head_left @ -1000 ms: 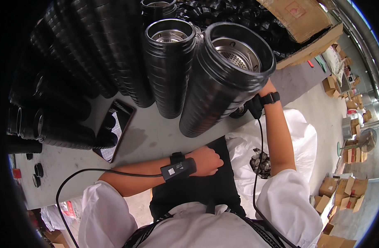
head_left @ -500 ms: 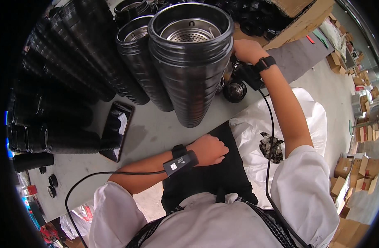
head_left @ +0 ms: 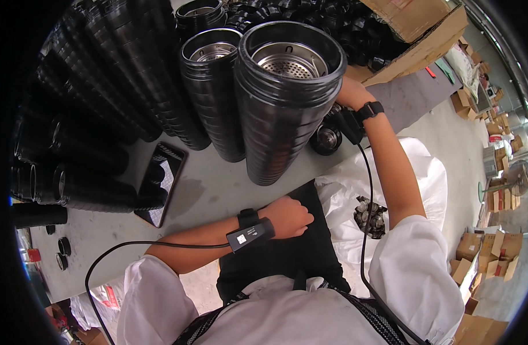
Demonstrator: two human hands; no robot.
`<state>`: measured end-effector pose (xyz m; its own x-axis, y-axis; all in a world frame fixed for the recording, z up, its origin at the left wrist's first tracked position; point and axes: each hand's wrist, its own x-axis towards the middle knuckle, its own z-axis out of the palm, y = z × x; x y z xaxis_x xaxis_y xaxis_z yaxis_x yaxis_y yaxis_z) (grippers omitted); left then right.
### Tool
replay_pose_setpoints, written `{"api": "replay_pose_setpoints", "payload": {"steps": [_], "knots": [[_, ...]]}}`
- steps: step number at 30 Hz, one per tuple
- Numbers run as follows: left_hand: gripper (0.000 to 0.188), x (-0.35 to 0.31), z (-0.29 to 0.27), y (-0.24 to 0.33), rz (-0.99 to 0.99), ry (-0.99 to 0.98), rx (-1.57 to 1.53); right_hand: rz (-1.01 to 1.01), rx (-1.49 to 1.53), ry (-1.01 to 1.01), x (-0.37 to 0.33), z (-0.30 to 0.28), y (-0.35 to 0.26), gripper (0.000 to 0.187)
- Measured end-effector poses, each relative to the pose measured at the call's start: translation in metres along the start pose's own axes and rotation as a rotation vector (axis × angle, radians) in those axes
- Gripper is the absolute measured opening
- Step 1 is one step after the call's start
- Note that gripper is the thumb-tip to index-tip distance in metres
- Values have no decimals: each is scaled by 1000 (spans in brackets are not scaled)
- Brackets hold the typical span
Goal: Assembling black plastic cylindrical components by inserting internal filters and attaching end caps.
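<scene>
My left hand (head_left: 288, 217) rests on my black-clad lap, its fingers curled into a loose fist with nothing seen in it. My right hand (head_left: 351, 92) reaches behind a tall black stack (head_left: 275, 132) of ring-shaped threaded pieces. Its fingers are hidden there, so what they hold cannot be seen. The stack stands upright on the grey table (head_left: 209, 190). A perforated steel strainer (head_left: 290, 66) sits in its open top. Beside my right wrist lies a small round black piece (head_left: 326, 140) with a metallic inside. A second, narrower stack (head_left: 212, 98) stands to the left.
More black stacks (head_left: 108, 63) fill the table's left side. A phone (head_left: 163, 181) lies in front of them. At the back, a cardboard box (head_left: 425, 54) borders a heap of black parts (head_left: 327, 23). On my right, a white sack (head_left: 413, 172) holds small metallic pieces (head_left: 371, 217).
The whole view has shifted slightly, so the stacks appear lower and further right. My left hand stays on my lap. My right hand remains behind the tall stack, more of it now covered.
</scene>
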<state>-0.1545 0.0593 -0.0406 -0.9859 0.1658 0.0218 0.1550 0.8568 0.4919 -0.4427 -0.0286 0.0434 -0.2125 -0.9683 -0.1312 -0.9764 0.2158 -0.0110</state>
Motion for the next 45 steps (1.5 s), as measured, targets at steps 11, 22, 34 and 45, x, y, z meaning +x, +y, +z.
{"api": "replay_pose_setpoints", "payload": {"steps": [11, 22, 34, 45], "knots": [[16, -3, 1, -3, 0, 13, -8, 56, 19, 67, 3, -12, -11, 28], [16, 2, -1, -2, 24, 34, -25, 8, 291, 387, 16, -2, -40, 32], [16, 1, -2, -1, 33, 29, -48, -122, 955, 335, -20, -20, -17, 33], [16, 0, -5, -1, 22, 6, -42, 20, 1247, 569, -22, -26, -8, 22]]}}
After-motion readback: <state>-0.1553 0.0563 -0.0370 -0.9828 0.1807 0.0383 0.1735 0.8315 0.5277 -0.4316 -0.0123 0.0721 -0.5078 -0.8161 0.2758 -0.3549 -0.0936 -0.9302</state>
